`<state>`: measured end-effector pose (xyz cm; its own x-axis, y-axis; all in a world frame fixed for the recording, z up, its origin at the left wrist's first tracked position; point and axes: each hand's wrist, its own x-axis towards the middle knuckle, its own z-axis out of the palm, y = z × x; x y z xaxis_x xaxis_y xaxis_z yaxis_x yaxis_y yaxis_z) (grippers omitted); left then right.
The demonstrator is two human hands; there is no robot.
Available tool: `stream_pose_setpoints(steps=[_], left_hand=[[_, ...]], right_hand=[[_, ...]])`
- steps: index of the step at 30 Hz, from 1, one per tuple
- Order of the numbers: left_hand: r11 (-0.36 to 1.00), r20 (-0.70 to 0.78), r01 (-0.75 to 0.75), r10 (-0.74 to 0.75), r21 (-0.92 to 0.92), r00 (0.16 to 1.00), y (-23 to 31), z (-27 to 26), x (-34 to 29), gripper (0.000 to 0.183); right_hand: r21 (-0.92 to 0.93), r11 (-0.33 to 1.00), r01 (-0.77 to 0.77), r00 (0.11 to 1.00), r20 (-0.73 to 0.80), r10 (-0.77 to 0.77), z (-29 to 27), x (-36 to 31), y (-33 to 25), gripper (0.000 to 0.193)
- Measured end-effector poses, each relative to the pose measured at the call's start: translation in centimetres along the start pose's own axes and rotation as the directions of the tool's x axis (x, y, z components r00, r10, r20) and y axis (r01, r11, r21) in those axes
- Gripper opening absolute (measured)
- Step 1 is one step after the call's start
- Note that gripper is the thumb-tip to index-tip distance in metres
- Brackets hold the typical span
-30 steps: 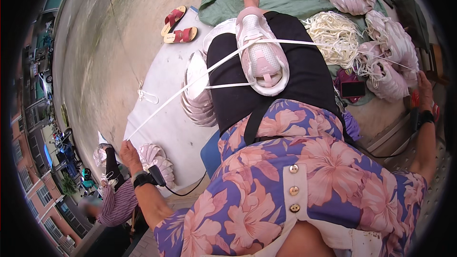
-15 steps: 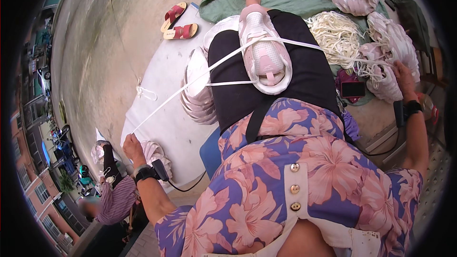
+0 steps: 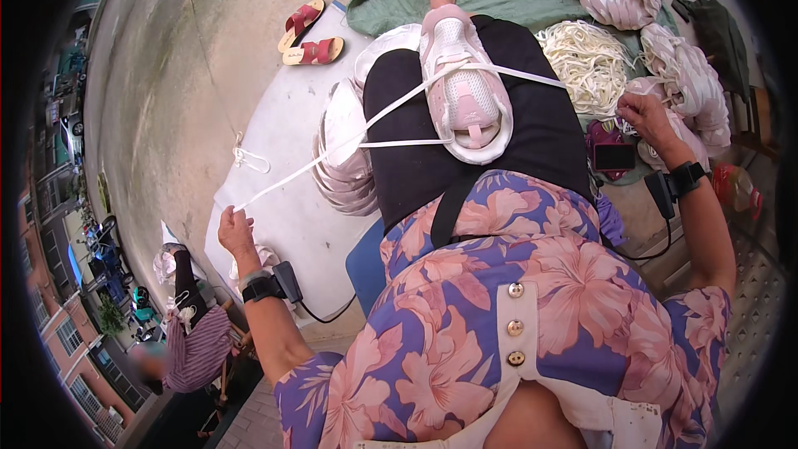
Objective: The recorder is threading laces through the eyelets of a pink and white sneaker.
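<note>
One shoe [image 3: 472, 104] sits on my lap [image 3: 536, 141] at one o'clock. My left grip [image 3: 238, 237] pinches its white lace [image 3: 399, 106] at nine; my right grip [image 3: 651, 120] curls at two, on what I cannot tell. Two sandals [image 3: 312, 52] at eleven, one lace pile [image 3: 586, 62] at two. Concrete floor [image 3: 166, 75] at ten, one person [image 3: 199, 353] at eight

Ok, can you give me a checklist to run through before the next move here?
1. Pink-and-white sneaker resting on the black trousers: ok.
2. Left hand pinching the white shoelace: ok.
3. Right hand gripping a lace: cannot tell, too little detail at the fingertips.
4. Shoelace pile apart from the sneaker: ok.
5. Smartphone clear of the sneaker: ok.
</note>
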<state>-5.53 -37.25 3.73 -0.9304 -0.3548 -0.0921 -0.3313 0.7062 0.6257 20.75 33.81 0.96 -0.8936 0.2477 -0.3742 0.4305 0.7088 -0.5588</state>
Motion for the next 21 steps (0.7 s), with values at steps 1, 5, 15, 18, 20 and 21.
stream_pose_setpoints(steps=[1, 5, 15, 18, 20, 21], left_hand=[[0.995, 0.007, 0.02, -0.019, -0.097, 1.0, 0.4, 0.4, 0.0, 0.03], [0.955, -0.05, 0.131, -0.15, -0.264, 0.987, 2.2, 0.9, 0.1, 0.03], [0.849, 0.248, -0.137, 0.298, -0.511, 0.922, 11.7, 8.1, -4.3, 0.02], [0.819, 0.49, -0.113, 0.44, -0.563, 0.752, 16.0, 12.8, -7.5, 0.02], [0.839, 0.582, -0.135, 0.473, -0.527, 0.662, 18.5, 15.3, -9.7, 0.021], [0.843, 0.612, -0.177, 0.498, -0.509, 0.614, 19.5, 16.4, -10.7, 0.021]], right_hand=[[0.017, 0.999, 0.039, 0.999, -0.009, -0.039, 0.2, 0.1, -0.3, 0.014], [0.107, 0.994, 0.0, 0.998, 0.057, -0.006, 0.8, 0.6, -1.3, 0.012], [0.149, 0.92, 0.363, 0.931, -0.096, -0.351, 2.6, 2.9, -11.0, 0.006], [-0.034, 0.862, 0.506, 0.826, -0.268, -0.496, 3.7, 5.8, -13.7, 0.007], [-0.078, 0.835, 0.545, 0.789, -0.29, -0.542, 4.5, 7.6, -16.0, 0.007], [-0.117, 0.811, 0.573, 0.752, -0.316, -0.578, 4.8, 8.3, -17.2, 0.007]])
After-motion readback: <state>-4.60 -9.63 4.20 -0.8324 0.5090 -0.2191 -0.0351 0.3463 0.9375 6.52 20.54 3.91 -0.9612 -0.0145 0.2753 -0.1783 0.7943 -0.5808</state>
